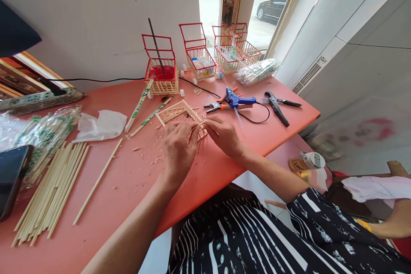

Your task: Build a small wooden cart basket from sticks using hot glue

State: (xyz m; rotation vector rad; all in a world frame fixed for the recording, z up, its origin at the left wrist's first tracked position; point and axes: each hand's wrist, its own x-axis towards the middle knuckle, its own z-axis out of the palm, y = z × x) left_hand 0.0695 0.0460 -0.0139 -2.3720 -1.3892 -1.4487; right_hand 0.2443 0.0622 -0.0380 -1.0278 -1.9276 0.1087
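Note:
Over the table, my left hand (180,147) and my right hand (226,137) meet with fingertips pinched together. Between them is a short piece of pale wooden stick (202,123), partly covered by the fingers. Just behind my hands, a small open frame (170,113) of glued wooden sticks rests on the table; its near side is hidden by them. A blue glue gun (239,99) lies beyond my right hand, on top of orange-handled pliers (221,106). Wood shavings are scattered around my left hand.
Small stick carts with red rims, one holding a red tub (162,72), stand along the back. Black-handled cutters (278,107) lie at right. Bundled sticks (53,192), one loose stick (98,182) and a phone (13,180) are at left. A cord crosses the red table (128,222).

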